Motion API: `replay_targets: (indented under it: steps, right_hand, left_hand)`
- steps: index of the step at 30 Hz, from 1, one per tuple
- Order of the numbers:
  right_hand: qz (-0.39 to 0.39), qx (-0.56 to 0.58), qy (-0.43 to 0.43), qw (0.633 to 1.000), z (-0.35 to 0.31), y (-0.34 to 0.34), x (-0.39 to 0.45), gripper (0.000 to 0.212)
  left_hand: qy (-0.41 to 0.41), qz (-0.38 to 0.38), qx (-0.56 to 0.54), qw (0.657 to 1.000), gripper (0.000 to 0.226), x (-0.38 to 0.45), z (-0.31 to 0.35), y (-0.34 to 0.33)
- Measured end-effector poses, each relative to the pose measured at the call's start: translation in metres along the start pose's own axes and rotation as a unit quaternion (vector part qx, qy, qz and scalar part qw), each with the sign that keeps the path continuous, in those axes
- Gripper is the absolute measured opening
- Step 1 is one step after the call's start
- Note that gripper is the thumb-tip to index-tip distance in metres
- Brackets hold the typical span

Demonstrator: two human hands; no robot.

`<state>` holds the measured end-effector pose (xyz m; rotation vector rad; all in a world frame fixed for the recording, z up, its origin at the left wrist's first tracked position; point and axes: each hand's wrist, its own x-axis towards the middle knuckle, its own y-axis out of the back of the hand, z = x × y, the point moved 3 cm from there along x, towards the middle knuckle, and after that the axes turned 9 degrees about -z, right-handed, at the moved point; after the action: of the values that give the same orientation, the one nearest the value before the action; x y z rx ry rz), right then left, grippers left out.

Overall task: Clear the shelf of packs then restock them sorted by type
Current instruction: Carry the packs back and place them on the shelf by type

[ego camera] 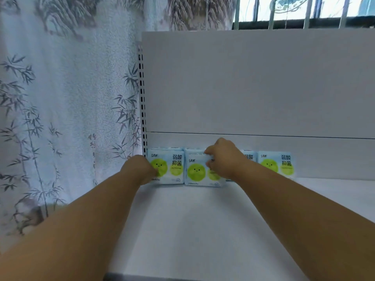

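Packs: four pale blue packs with green smiley circles stand upright in a row at the back of the white shelf (203, 230), against its back panel (253, 84).
Curtain: a bamboo-print curtain (60, 118) hangs left of the shelf upright.
Left hand: the left hand (140, 169) has its fingers curled onto the left edge of the leftmost pack (168, 165), gripping it.
Second pack: the second pack (197, 171) stands just beside the leftmost one, slightly forward of it.
Right hand: the right hand (223, 157) pinches the second pack's upper right corner, fingers bent over its top edge.
Third pack: the third pack (248, 157) is mostly hidden behind the right wrist.
Fourth pack: the rightmost pack (277, 164) stands untouched, next to the third.
Window: barred window (304, 13) above the panel, top right.
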<state>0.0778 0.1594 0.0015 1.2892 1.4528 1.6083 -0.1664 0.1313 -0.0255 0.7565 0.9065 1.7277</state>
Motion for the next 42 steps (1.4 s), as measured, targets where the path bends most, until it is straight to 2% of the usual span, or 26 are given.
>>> replay_targets:
  steps: [2, 4, 8, 12, 18, 21, 29, 33, 37, 42]
  right_hand:
    - [0.027, -0.100, -0.017, 0.994, -0.005, -0.002, -0.001, 0.037]
    - [0.045, -0.139, -0.017, 0.989, -0.010, -0.004, 0.000, 0.037]
    - [0.041, -0.065, -0.006, 0.997, -0.017, -0.006, 0.002, 0.038]
    - [0.070, -0.049, 0.002, 0.996, -0.023, -0.008, -0.012, 0.043]
    - [0.105, -0.030, 0.073, 0.991, -0.039, -0.003, -0.044, 0.043]
    - [0.100, 0.013, 0.115, 0.988, -0.052, 0.000, -0.062, 0.045]
    - [0.104, 0.107, 0.203, 0.968, -0.112, 0.015, -0.142, 0.049]
    - [0.103, 0.143, 0.264, 0.948, -0.162, 0.009, -0.199, 0.049]
    - [0.093, 0.189, 0.310, 0.927, -0.233, -0.014, -0.266, 0.047]
    - [0.007, 0.252, 0.340, 0.906, -0.346, -0.091, -0.366, 0.047]
  left_hand:
    - [0.001, -0.004, 0.025, 1.000, 0.027, 0.006, 0.002, -0.003]
    - [-0.003, 0.000, 0.034, 0.999, 0.031, 0.008, 0.003, -0.005]
    - [-0.007, 0.009, -0.022, 1.000, 0.049, 0.001, 0.007, -0.007]
    - [0.004, 0.056, -0.022, 0.998, 0.048, -0.020, 0.008, -0.010]
    - [-0.041, 0.106, 0.008, 0.993, 0.047, -0.078, 0.018, -0.009]
    - [-0.055, 0.125, 0.010, 0.991, 0.050, -0.116, 0.022, -0.008]
    - [-0.070, 0.219, 0.007, 0.973, 0.036, -0.233, 0.006, 0.010]
    - [-0.055, 0.247, 0.001, 0.968, 0.037, -0.299, -0.034, 0.020]
    - [-0.007, 0.252, 0.009, 0.968, 0.037, -0.382, -0.109, 0.027]
    - [0.079, 0.230, 0.046, 0.969, 0.033, -0.499, -0.240, 0.023]
